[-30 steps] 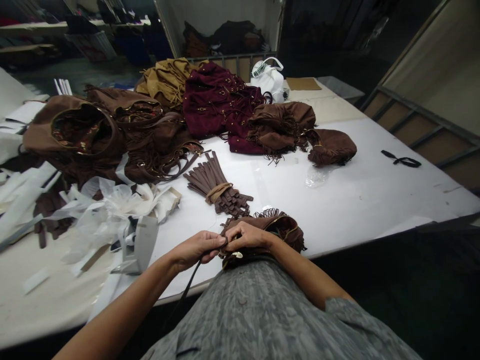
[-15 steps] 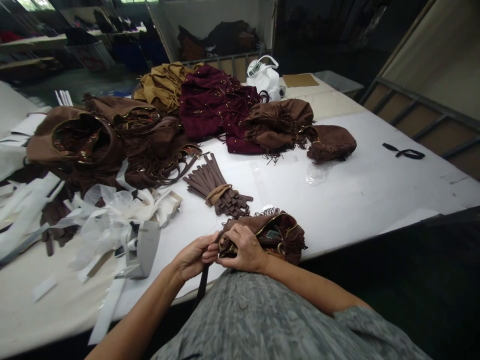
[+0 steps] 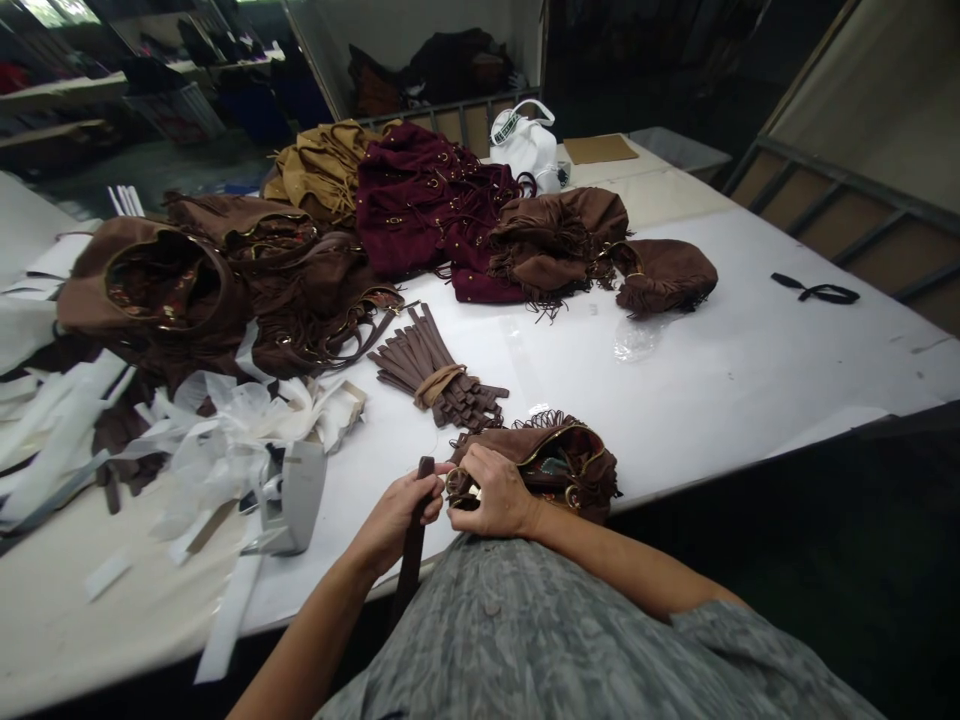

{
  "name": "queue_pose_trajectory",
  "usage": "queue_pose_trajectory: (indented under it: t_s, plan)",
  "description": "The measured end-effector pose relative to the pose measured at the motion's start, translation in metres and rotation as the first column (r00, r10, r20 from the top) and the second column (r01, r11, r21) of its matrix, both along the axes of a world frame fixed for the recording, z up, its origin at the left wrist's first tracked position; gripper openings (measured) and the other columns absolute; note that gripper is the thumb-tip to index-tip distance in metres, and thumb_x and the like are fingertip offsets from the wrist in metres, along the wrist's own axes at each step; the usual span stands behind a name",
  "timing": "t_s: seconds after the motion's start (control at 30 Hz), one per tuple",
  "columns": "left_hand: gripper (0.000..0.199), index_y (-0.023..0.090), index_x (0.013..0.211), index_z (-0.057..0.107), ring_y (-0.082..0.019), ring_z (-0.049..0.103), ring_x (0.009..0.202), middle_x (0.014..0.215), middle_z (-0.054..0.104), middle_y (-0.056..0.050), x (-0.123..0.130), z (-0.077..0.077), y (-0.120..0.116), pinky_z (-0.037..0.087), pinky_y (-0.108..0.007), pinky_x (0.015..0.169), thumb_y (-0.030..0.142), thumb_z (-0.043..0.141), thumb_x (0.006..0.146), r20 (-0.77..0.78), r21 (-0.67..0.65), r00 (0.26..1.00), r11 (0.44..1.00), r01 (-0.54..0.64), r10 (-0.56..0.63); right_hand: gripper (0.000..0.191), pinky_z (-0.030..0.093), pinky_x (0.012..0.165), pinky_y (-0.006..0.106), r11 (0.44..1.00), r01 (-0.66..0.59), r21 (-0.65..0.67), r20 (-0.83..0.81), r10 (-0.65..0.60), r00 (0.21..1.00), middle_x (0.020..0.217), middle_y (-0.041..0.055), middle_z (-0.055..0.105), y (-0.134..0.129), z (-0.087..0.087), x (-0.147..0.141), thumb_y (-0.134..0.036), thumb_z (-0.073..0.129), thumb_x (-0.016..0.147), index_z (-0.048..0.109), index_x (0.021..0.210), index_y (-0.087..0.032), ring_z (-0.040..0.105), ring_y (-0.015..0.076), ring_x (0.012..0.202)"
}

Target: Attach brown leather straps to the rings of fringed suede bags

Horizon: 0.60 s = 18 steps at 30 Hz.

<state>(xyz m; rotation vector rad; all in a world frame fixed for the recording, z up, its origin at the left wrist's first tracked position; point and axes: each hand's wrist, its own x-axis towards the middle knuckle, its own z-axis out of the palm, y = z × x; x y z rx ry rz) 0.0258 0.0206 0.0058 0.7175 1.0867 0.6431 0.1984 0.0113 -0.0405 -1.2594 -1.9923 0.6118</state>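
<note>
Close to my body, a brown fringed handbag (image 3: pixel 551 445) lies at the table's front edge, its zipped mouth partly open on a patterned lining. My right hand (image 3: pixel 495 495) grips the bag's left end, beside a gold ring (image 3: pixel 454 480). Pinched in my left hand (image 3: pixel 401 515) is a dark brown strap (image 3: pixel 412 555); its free end sticks up above the fingers and its lower part hangs past the table edge. The left fingertips reach close to the ring; whether they touch it I cannot tell. Just beyond lies a bundle of brown straps (image 3: pixel 442 375), tied round the middle.
A tape dispenser (image 3: pixel 296 495) and crumpled white strips (image 3: pixel 232 420) are at left. Behind them sit brown bags (image 3: pixel 157 280), with a maroon bag pile (image 3: pixel 427 205), tan bags (image 3: pixel 319 170) and a white container (image 3: pixel 525 150) farther back. A black loop (image 3: pixel 817 290) lies at right.
My left hand has moved slightly away from the gold ring, and the strap's end now stands upright above its fingers. My right hand keeps its grip on the bag.
</note>
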Motion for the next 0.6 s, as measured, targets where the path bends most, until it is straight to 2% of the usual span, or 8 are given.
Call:
queue_pose_trajectory:
  t_s: [0.13, 0.23, 0.3, 0.43, 0.6]
  plan:
    - [0.041, 0.012, 0.112, 0.058, -0.009, 0.042, 0.053, 0.067, 0.051, 0.003, -0.003, 0.004, 0.002, 0.033, -0.021, 0.051, 0.044, 0.061, 0.086, -0.234, 0.166, 0.964, 0.972, 0.169, -0.127, 0.028, 0.039, 0.067, 0.027, 0.995, -0.076, -0.062, -0.021, 0.074, 0.997, 0.078, 0.0001, 0.055, 0.002, 0.003, 0.006, -0.036, 0.071, 0.063, 0.049, 0.074, -0.021, 0.050, 0.0155, 0.072]
    - [0.031, 0.015, 0.096, 0.063, -0.011, 0.042, 0.051, 0.061, 0.052, 0.003, -0.004, 0.003, 0.005, 0.031, -0.022, 0.049, 0.045, 0.061, 0.085, -0.332, 0.204, 0.910, 0.924, 0.324, -0.246, 0.031, 0.039, 0.066, 0.026, 0.989, -0.120, -0.084, -0.017, 0.119, 0.993, 0.078, 0.0000, 0.058, 0.005, 0.001, 0.010, -0.041, 0.074, 0.063, 0.053, 0.074, -0.020, 0.052, 0.0151, 0.071]
    - [0.025, 0.017, 0.086, 0.062, -0.011, 0.041, 0.050, 0.056, 0.052, 0.003, -0.003, 0.003, 0.007, 0.030, -0.022, 0.048, 0.043, 0.062, 0.085, -0.383, 0.234, 0.884, 0.897, 0.375, -0.269, 0.030, 0.039, 0.065, 0.025, 0.984, -0.148, -0.095, -0.027, 0.146, 0.989, 0.075, -0.0010, 0.059, 0.007, 0.000, 0.012, -0.040, 0.074, 0.063, 0.054, 0.074, -0.020, 0.052, 0.0143, 0.069]
    - [0.023, 0.021, 0.087, 0.056, -0.012, 0.042, 0.045, 0.054, 0.051, 0.004, 0.002, 0.007, 0.010, 0.029, -0.022, 0.044, 0.044, 0.057, 0.088, -0.438, 0.241, 0.853, 0.877, 0.416, -0.284, 0.028, 0.036, 0.061, 0.024, 0.979, -0.174, -0.109, -0.040, 0.171, 0.984, 0.071, -0.0029, 0.058, 0.010, -0.001, 0.013, -0.038, 0.074, 0.062, 0.054, 0.072, -0.021, 0.051, 0.0130, 0.065]
    - [0.034, 0.021, 0.079, 0.050, -0.010, 0.041, 0.047, 0.064, 0.050, 0.003, 0.007, 0.016, 0.014, 0.031, -0.022, 0.043, 0.053, 0.049, 0.089, -0.380, 0.218, 0.849, 0.857, 0.467, -0.366, 0.028, 0.034, 0.061, 0.024, 0.974, -0.201, -0.108, -0.040, 0.198, 0.979, 0.071, -0.0040, 0.058, 0.011, -0.002, 0.016, -0.033, 0.073, 0.061, 0.051, 0.071, -0.021, 0.050, 0.0120, 0.064]
